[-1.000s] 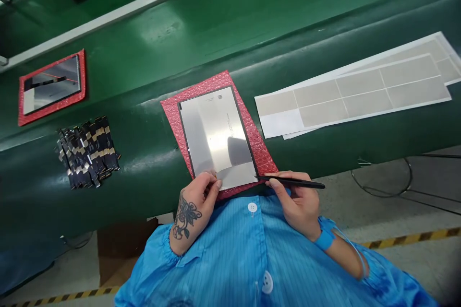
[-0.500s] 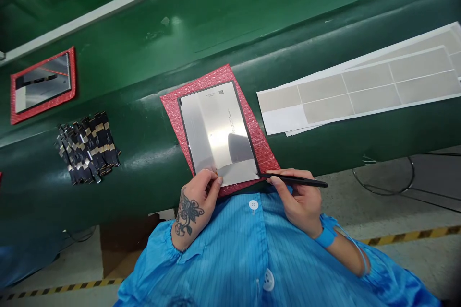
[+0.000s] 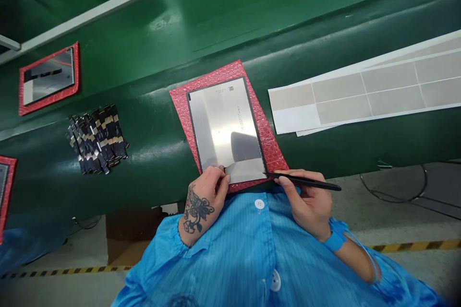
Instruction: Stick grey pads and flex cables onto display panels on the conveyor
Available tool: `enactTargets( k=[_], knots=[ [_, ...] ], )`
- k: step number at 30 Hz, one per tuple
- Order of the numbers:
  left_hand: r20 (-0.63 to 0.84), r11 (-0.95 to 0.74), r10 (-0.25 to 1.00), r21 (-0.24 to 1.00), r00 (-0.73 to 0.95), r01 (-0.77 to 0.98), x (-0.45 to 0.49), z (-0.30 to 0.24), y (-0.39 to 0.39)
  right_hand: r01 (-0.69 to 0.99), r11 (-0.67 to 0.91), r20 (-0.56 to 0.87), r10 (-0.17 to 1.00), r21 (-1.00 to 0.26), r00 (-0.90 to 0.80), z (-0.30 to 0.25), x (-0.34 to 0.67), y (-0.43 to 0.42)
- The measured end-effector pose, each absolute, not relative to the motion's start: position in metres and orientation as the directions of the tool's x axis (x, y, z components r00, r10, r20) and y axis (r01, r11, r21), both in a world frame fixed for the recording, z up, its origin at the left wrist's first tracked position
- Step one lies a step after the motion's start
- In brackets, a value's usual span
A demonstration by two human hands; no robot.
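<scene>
A shiny metal panel point(image 3: 223, 124) lies on a red bubble-wrap sheet point(image 3: 268, 141) on the green belt point(image 3: 216, 24). A grey adhesive strip point(image 3: 247, 170) lies across the panel's near edge. My left hand point(image 3: 203, 196), tattooed on its back, pinches the strip's left end with fingers closed. My right hand point(image 3: 308, 199) grips black tweezers point(image 3: 306, 181), whose tip touches the strip's right end at the panel's near right corner.
Backing sheets with grey rectangular stickers point(image 3: 367, 93) lie to the right. A pile of dark flex cables point(image 3: 96, 138) lies to the left. Another panel on red wrap point(image 3: 48, 79) sits at the far left, and a third red edge point(image 3: 5, 187) shows at the frame's left border.
The view has shifted a little, so everything sits slightly further right. Both hands stay at the panel's near edge, pinching and holding as before.
</scene>
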State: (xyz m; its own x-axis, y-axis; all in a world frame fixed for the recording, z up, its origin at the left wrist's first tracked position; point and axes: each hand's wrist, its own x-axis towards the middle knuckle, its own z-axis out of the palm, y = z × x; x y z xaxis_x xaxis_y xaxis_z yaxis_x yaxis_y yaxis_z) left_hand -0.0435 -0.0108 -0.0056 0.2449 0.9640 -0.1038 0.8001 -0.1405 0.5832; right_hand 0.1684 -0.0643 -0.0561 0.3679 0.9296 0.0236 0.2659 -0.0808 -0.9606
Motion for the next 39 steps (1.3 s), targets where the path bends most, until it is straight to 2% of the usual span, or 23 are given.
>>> enactTargets(
  k=[7, 15, 22, 24, 27, 29, 31, 33, 36, 39],
  knots=[
    [-0.066, -0.24, 0.948, 0.494, 0.311, 0.836, -0.042, -0.005, -0.01, 0.265, -0.107, 0.0, 0.927, -0.958, 0.376, -0.056, 0.168, -0.063],
    [-0.076, -0.269, 0.94, 0.438, 0.333, 0.858, -0.042, -0.007, -0.013, 0.281, -0.107, 0.008, 0.925, -0.954, 0.379, -0.055, 0.168, -0.063],
    [-0.124, -0.183, 0.965, 0.305, 0.23, 0.934, -0.051, -0.009, -0.01, 0.294, -0.042, 0.071, 0.928, -0.955, 0.366, -0.054, 0.168, -0.06],
    [-0.073, -0.214, 0.966, 0.315, 0.248, 0.925, -0.053, -0.009, -0.012, 0.301, -0.037, 0.079, 0.928, -0.953, 0.365, -0.051, 0.168, -0.058],
    [0.155, -0.337, 0.941, 0.334, 0.301, 0.88, -0.047, -0.011, -0.017, 0.316, -0.04, 0.083, 0.927, -0.948, 0.365, -0.048, 0.168, -0.057],
    [0.335, -0.522, 0.84, 0.283, 0.427, 0.805, -0.037, -0.017, -0.018, 0.323, -0.044, 0.083, 0.926, -0.945, 0.369, -0.047, 0.168, -0.057],
    [0.392, -0.691, 0.702, 0.173, 0.595, 0.702, -0.024, -0.027, -0.016, 0.323, -0.061, 0.071, 0.922, -0.944, 0.38, -0.047, 0.167, -0.057],
    [0.319, -0.757, 0.639, 0.095, 0.7, 0.647, -0.014, -0.039, -0.014, 0.318, -0.088, 0.047, 0.918, -0.944, 0.393, -0.048, 0.166, -0.058],
    [0.2, -0.743, 0.664, 0.069, 0.721, 0.665, -0.009, -0.053, -0.012, 0.294, -0.135, -0.006, 0.916, -0.946, 0.402, -0.048, 0.165, -0.056],
    [0.174, -0.742, 0.665, 0.053, 0.726, 0.668, -0.011, -0.061, -0.014, 0.121, -0.165, -0.085, 0.867, -0.979, 0.491, -0.046, 0.17, -0.052]
  ],
)
